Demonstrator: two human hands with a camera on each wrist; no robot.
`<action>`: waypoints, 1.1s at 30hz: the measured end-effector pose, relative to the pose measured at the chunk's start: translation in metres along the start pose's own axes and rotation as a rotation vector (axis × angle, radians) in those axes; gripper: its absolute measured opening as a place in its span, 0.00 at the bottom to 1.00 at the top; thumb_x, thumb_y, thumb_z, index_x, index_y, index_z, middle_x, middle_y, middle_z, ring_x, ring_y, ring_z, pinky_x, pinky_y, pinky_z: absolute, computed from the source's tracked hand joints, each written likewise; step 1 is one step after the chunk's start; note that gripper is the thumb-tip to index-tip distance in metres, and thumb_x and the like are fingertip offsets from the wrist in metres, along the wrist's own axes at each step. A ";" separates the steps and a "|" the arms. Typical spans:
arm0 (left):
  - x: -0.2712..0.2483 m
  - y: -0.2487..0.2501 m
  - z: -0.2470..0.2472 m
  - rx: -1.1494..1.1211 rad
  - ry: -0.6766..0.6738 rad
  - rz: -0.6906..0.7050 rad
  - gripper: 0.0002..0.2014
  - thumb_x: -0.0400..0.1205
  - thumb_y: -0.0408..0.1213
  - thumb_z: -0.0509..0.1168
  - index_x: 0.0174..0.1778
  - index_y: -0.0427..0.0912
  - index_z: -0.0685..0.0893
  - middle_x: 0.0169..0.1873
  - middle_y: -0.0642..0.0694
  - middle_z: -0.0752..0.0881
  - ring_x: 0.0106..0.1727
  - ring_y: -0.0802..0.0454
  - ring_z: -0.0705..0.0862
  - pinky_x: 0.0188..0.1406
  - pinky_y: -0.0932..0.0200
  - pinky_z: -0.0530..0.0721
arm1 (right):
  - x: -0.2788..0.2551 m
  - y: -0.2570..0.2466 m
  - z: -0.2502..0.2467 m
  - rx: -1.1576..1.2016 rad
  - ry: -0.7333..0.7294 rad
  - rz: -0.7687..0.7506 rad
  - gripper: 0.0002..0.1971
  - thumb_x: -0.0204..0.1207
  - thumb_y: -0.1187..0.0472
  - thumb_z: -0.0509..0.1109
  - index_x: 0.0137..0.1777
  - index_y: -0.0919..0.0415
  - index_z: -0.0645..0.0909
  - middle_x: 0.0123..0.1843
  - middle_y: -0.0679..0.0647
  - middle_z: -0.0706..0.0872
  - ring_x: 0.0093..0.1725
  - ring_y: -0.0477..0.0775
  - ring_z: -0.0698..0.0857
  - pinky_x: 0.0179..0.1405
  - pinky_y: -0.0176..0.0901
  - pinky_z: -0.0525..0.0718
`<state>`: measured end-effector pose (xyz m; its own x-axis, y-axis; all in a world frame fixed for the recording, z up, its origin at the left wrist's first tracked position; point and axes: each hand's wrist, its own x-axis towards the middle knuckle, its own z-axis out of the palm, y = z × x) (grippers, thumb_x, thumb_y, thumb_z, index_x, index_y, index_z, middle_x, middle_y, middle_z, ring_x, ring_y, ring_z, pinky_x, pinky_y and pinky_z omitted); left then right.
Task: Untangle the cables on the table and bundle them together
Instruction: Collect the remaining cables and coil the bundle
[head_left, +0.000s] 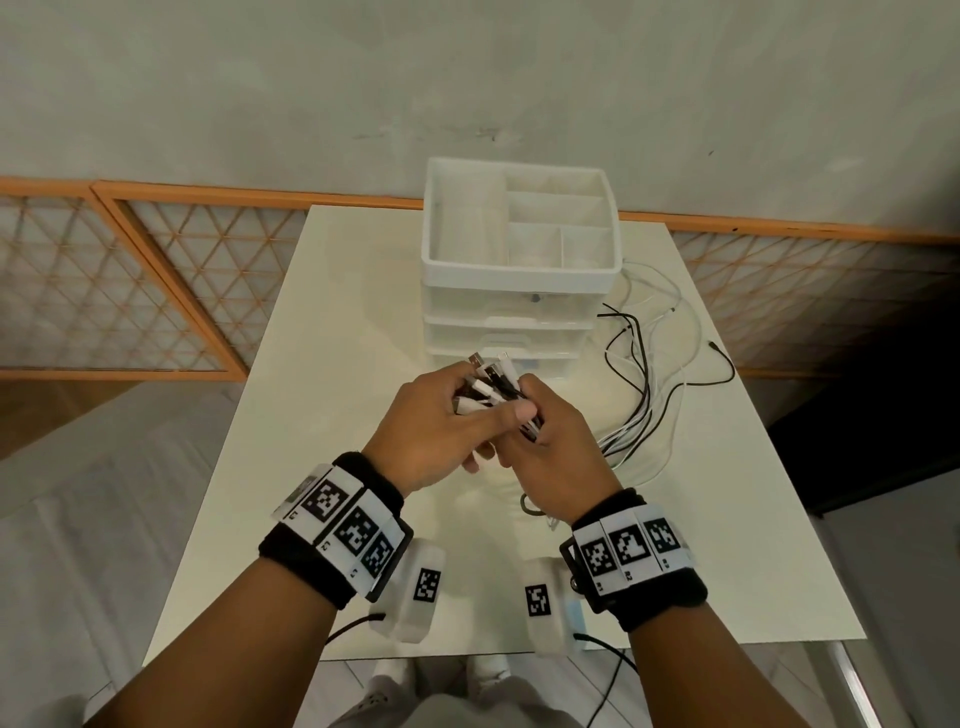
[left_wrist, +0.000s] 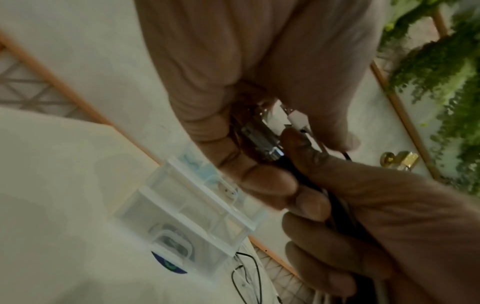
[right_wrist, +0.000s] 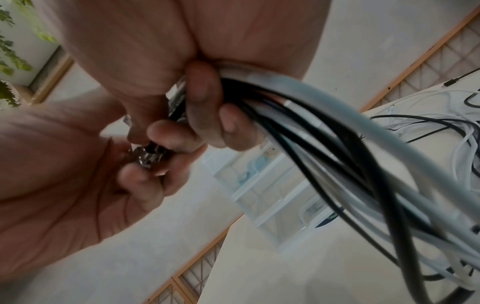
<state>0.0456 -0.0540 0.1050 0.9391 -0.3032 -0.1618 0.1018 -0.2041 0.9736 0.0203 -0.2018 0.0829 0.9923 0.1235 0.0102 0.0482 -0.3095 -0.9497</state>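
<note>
Several black and white cables (head_left: 641, 384) trail over the right side of the white table (head_left: 322, 322). Their plug ends (head_left: 488, 382) are gathered into one cluster above the table's middle. My left hand (head_left: 441, 421) curls round those plug ends (left_wrist: 262, 137), with its thumb lying across them. My right hand (head_left: 545, 441) grips the gathered cable strands (right_wrist: 311, 127) just behind the plugs, fingers wrapped round them. Both hands touch each other. From my right fist the strands run down to the loose loops (right_wrist: 441, 127) on the table.
A white plastic drawer unit (head_left: 519, 291) with a divided open tray on top stands at the table's far middle, just beyond my hands. An orange lattice rail (head_left: 156, 270) runs behind the table. White tagged blocks (head_left: 423, 587) hang under my wrists near the front edge.
</note>
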 end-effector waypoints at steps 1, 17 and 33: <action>0.000 -0.002 -0.001 0.023 0.004 0.012 0.15 0.76 0.49 0.76 0.50 0.44 0.87 0.30 0.48 0.90 0.28 0.49 0.87 0.26 0.53 0.85 | 0.000 0.001 -0.001 0.015 0.001 0.001 0.05 0.82 0.62 0.68 0.48 0.61 0.75 0.28 0.40 0.83 0.28 0.42 0.78 0.28 0.38 0.78; 0.001 -0.002 -0.011 -0.321 0.024 -0.026 0.29 0.83 0.64 0.50 0.68 0.51 0.82 0.33 0.41 0.85 0.27 0.47 0.79 0.21 0.59 0.75 | 0.000 0.001 -0.002 0.127 0.001 -0.055 0.16 0.87 0.60 0.63 0.69 0.41 0.79 0.33 0.48 0.84 0.27 0.37 0.78 0.33 0.24 0.71; 0.008 -0.007 -0.018 -0.189 0.184 -0.115 0.27 0.89 0.53 0.54 0.50 0.31 0.86 0.32 0.35 0.86 0.23 0.44 0.78 0.16 0.62 0.69 | 0.000 -0.001 0.013 0.147 0.091 -0.021 0.02 0.81 0.63 0.72 0.46 0.58 0.82 0.29 0.43 0.82 0.25 0.51 0.73 0.25 0.38 0.72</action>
<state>0.0583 -0.0386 0.1001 0.9599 -0.1106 -0.2576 0.2542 -0.0445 0.9661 0.0189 -0.1895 0.0794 0.9978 0.0410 0.0528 0.0589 -0.1659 -0.9844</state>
